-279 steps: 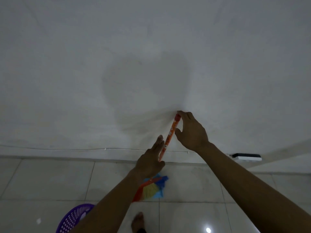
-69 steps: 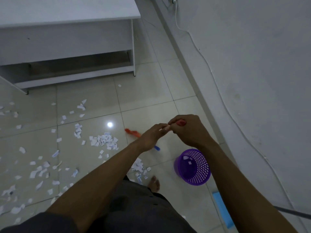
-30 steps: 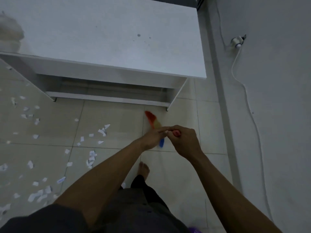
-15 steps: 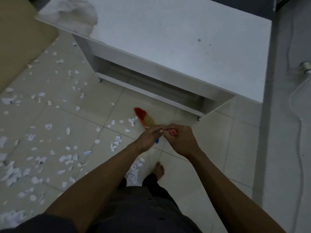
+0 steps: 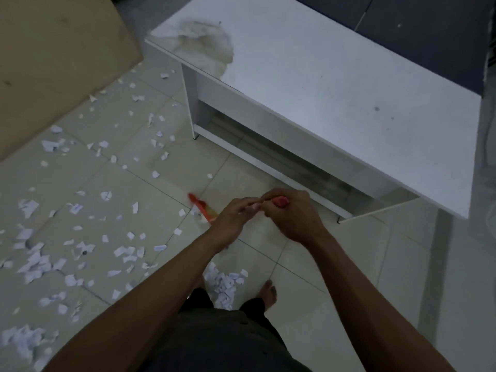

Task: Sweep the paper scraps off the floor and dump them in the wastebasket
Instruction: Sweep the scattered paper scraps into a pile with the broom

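Paper scraps (image 5: pixel 35 264), small white torn bits, were all over the pale tiled floor (image 5: pixel 349 264). They lay thick on the left and thinner toward the low white table (image 5: pixel 322 76), plus one little heap (image 5: pixel 222 285) right beside the person's bare foot (image 5: pixel 269 291). The wastebasket wasn't in shot at all. Both hands were on the short broom (image 5: pixel 204 209), the one with the orange-red handle and the red and yellow bristles. The right hand (image 5: pixel 292 216) was wrapped round the top end and the left hand (image 5: pixel 236 216) gripped the handle just below, the two hands touching. The bristle head was blurry, down near the floor by a few loose scraps in front of the table. My read was mid-sweep with most of the mess not yet gathered. For this bit I'd go with short, low strokes pulled toward that heap, because paper this light flies off if you flick. I'd also work from the outside in, catching the strays by the table leg and along the big tan board (image 5: pixel 53 63) at upper left. One pile beats five when it's time to scoop.
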